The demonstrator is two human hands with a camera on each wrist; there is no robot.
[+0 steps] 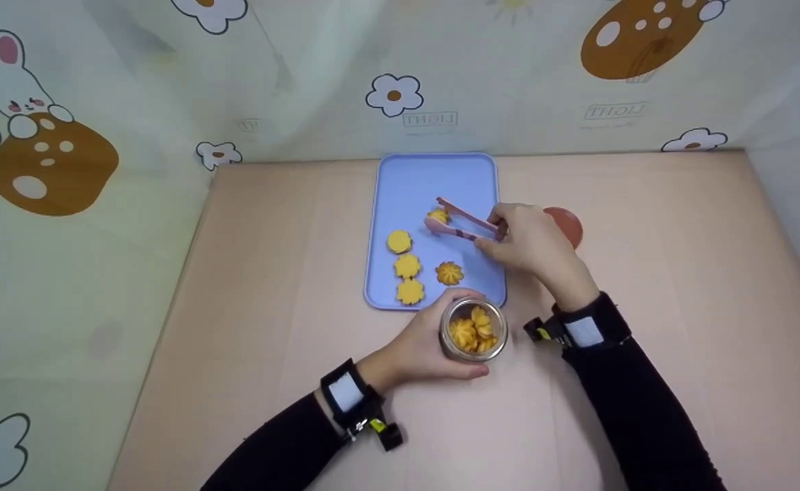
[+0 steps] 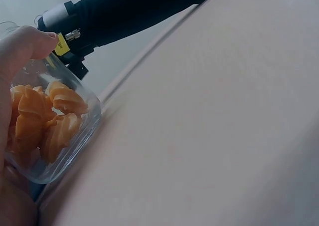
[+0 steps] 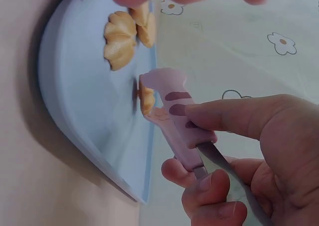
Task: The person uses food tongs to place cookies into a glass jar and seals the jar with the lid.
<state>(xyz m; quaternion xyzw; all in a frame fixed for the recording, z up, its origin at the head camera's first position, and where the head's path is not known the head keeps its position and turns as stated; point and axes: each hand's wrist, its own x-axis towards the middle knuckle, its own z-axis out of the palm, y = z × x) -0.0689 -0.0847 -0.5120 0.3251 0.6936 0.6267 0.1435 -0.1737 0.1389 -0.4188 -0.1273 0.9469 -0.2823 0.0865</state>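
My left hand (image 1: pixel 434 341) grips a clear glass jar (image 1: pixel 446 351) with several ridged yellow cookies (image 1: pixel 464 334) inside; its mouth faces up in the head view. In the left wrist view the cookies (image 2: pixel 30 116) show through the glass. My right hand (image 1: pixel 526 239) holds pink tongs (image 1: pixel 464 213) over the blue tray (image 1: pixel 434 181). The tongs' tips stand on both sides of a ridged cookie (image 1: pixel 438 216) on the tray. In the right wrist view, thumb and fingers pinch the tongs (image 3: pixel 174 106) and that cookie (image 3: pixel 146 99) sits between the tips.
Three flat yellow cookies (image 1: pixel 407 266) form a column at the tray's left. A ridged cookie (image 1: pixel 449 273) lies nearer its front right. A round reddish lid-like disc (image 1: pixel 567 227) sits right of the tray, partly behind my right hand. A patterned curtain (image 1: pixel 318 88) rises behind the table.
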